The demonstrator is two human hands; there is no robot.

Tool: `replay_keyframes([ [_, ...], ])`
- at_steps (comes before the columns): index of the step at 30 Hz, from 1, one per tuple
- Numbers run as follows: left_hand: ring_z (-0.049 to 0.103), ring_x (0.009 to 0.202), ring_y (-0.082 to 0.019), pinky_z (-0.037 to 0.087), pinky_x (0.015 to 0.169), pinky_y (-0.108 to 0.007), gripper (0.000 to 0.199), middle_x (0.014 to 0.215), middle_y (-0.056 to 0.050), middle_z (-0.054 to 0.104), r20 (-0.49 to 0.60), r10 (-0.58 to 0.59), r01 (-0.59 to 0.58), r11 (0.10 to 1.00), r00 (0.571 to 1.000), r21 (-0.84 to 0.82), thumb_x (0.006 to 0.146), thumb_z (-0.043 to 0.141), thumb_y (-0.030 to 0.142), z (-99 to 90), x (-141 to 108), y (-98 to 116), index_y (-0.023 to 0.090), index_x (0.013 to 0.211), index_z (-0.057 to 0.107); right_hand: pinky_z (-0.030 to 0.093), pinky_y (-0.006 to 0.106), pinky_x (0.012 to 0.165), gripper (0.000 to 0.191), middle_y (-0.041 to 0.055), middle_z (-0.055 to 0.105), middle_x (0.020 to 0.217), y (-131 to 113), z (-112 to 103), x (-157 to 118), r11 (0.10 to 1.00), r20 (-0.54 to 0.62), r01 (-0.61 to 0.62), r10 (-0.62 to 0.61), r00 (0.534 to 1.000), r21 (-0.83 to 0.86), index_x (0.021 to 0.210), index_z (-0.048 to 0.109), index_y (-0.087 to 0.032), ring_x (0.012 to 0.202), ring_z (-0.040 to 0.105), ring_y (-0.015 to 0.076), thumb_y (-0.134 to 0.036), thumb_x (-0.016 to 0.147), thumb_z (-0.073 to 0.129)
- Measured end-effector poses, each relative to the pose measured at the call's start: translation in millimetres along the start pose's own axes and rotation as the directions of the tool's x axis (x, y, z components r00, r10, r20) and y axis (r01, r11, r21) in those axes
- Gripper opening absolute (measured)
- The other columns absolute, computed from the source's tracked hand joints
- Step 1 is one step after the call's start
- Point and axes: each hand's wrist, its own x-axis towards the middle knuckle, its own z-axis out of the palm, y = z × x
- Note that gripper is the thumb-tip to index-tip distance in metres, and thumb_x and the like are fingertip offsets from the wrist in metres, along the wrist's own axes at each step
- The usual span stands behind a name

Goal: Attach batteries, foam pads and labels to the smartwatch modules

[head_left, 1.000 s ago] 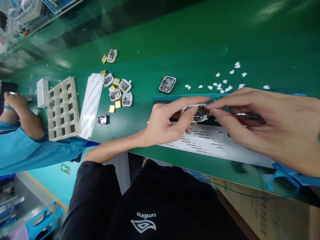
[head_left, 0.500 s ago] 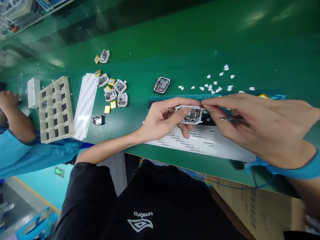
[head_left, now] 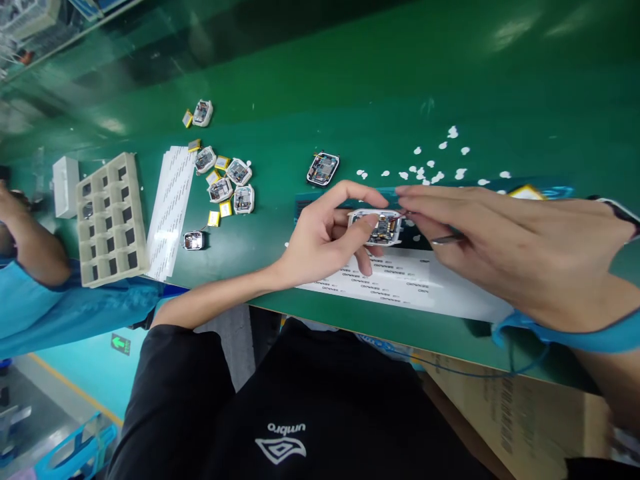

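My left hand (head_left: 325, 233) grips a white watch case (head_left: 353, 217) by its left side, thumb over the exposed circuit board (head_left: 387, 228). The case is held above the table with its open side up. Close to its upper right corner, the fingertips of my right hand (head_left: 515, 247) are pinched together beside thin dark wires (head_left: 400, 215). A thin metal tool (head_left: 449, 240) sticks out from under the right fingers; the rest of it is hidden. A yellow-edged battery (head_left: 527, 193) shows behind the right hand, partly covered.
Several open cases (head_left: 244, 199) with batteries lie left; a dark-framed case (head_left: 323, 169) lies ahead. White stickers (head_left: 437, 177) are scattered right. Printed sheets (head_left: 370, 283) lie below my hands. A compartment tray (head_left: 113, 220) and another person's arm (head_left: 33, 240) are far left.
My left index finger has lifted off the case's upper edge. The right hand has turned slightly, with its fingers higher and straighter. More of the yellow-edged battery shows.
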Motion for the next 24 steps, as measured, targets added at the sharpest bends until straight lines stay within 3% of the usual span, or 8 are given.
replay_keyframes([
  [3,0.070,0.049,-0.011,0.051,0.043,-0.021,0.030,0.063,0.010,0.063,-0.046,0.015,-0.012,0.998,0.999,0.059,0.105,0.056,0.052,1.6,-0.6,-2.1,0.024,0.115,0.050,0.057,0.025,0.057,0.065,0.0010,0.074,0.128,-2.7,-4.0,-3.2,0.998,0.053,0.059,-0.059,0.997,-0.016,0.152,0.052,-0.028,0.091,0.079,0.0161,-0.001,0.093,0.057],
  [5,0.070,0.049,-0.011,0.045,0.040,-0.021,0.029,0.060,0.010,0.060,-0.027,0.007,-0.006,0.999,1.000,0.034,0.104,0.060,0.051,2.2,-0.6,-1.9,0.025,0.111,0.049,0.057,0.028,0.053,0.066,0.0043,0.072,0.131,-7.7,-7.1,-4.4,0.996,0.102,0.084,-0.079,0.992,-0.044,0.154,0.049,-0.023,0.085,0.080,0.0172,0.000,0.093,0.054],
  [9,0.075,0.059,-0.013,0.054,0.050,-0.022,0.029,0.067,0.008,0.067,0.011,0.032,-0.032,0.999,0.999,0.003,0.101,0.065,0.050,5.1,-1.0,-1.5,0.025,0.105,0.049,0.057,0.028,0.053,0.061,0.0080,0.068,0.137,-19.2,-9.4,-6.8,0.994,0.177,0.059,-0.042,0.983,-0.090,0.155,0.047,-0.019,0.082,0.079,0.0168,-0.003,0.095,0.051],
  [15,0.071,0.055,-0.009,0.053,0.049,-0.021,0.034,0.068,0.008,0.064,-0.124,0.180,-0.167,0.980,0.976,0.107,0.101,0.061,0.054,10.8,-3.9,-3.2,0.024,0.093,0.049,0.059,0.026,0.057,0.063,0.0074,0.069,0.137,-28.2,-6.5,-4.3,0.999,0.159,-0.017,0.022,0.987,-0.034,0.154,0.049,-0.019,0.088,0.079,0.0176,-0.001,0.094,0.048],
  [18,0.074,0.058,-0.010,0.054,0.049,-0.020,0.034,0.072,0.007,0.064,-0.127,0.162,-0.153,0.985,0.978,0.080,0.101,0.062,0.053,10.2,-5.9,0.6,0.024,0.090,0.047,0.054,0.021,0.057,0.036,-0.0022,0.081,0.101,-29.9,-5.4,2.3,0.963,0.134,-0.219,0.199,0.971,0.156,0.132,0.067,-0.024,0.067,0.073,0.0098,-0.011,0.102,0.054],
  [20,0.075,0.059,-0.011,0.054,0.049,-0.020,0.033,0.074,0.006,0.066,-0.121,0.166,-0.157,0.985,0.979,0.076,0.102,0.062,0.051,9.4,-7.2,3.3,0.024,0.091,0.047,0.044,0.021,0.048,0.020,-0.0075,0.071,0.067,-29.8,-5.3,7.0,0.896,0.170,-0.351,0.314,0.934,0.274,0.116,0.075,-0.024,0.047,0.056,0.0059,-0.024,0.106,0.057],
  [22,0.075,0.059,-0.011,0.054,0.050,-0.021,0.030,0.073,0.006,0.069,-0.107,0.185,-0.177,0.981,0.977,0.081,0.102,0.063,0.048,9.1,-8.3,4.2,0.024,0.091,0.048,0.032,0.023,0.040,0.023,-0.0092,0.056,0.050,-29.0,-5.5,10.9,0.825,0.234,-0.447,0.386,0.892,0.346,0.105,0.078,-0.023,0.038,0.043,0.0052,-0.034,0.107,0.057],
  [24,0.076,0.060,-0.011,0.054,0.051,-0.020,0.028,0.070,0.007,0.069,-0.090,0.218,-0.210,0.973,0.972,0.093,0.102,0.065,0.045,9.4,-8.9,3.2,0.024,0.092,0.049,0.026,0.023,0.038,0.029,-0.0079,0.055,0.049,-27.9,-5.5,13.5,0.745,0.316,-0.539,0.440,0.840,0.393,0.095,0.078,-0.022,0.038,0.041,0.0056,-0.042,0.104,0.060],
])
